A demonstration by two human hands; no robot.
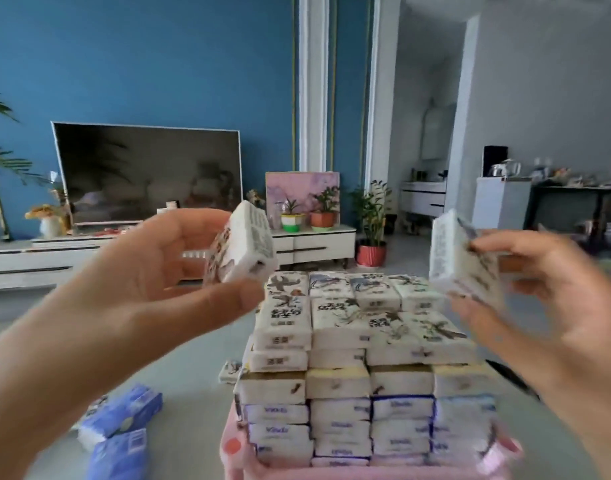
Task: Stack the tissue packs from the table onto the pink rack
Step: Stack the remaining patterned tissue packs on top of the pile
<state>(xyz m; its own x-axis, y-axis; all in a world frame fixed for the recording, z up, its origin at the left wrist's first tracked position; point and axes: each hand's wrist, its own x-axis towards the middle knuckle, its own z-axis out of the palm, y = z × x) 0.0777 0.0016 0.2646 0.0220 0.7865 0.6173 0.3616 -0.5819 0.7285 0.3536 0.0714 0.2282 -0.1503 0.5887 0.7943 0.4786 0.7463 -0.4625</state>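
Head view faces forward, perhaps slightly down, close over tissue packs [363, 336].

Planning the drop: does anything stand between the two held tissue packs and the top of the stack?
Nothing visible does. The left hand holds one white printed tissue pack, the right hand a second pack, both in open air near the top layer of the stack on the pink plastic rack.

1. The left hand [172, 268] is raised with its palm turned inward, thumb below and fingers above, pinching a tissue pack [243, 244].
2. The right hand [546, 306], raised opposite, pinches a second pack [456, 258].
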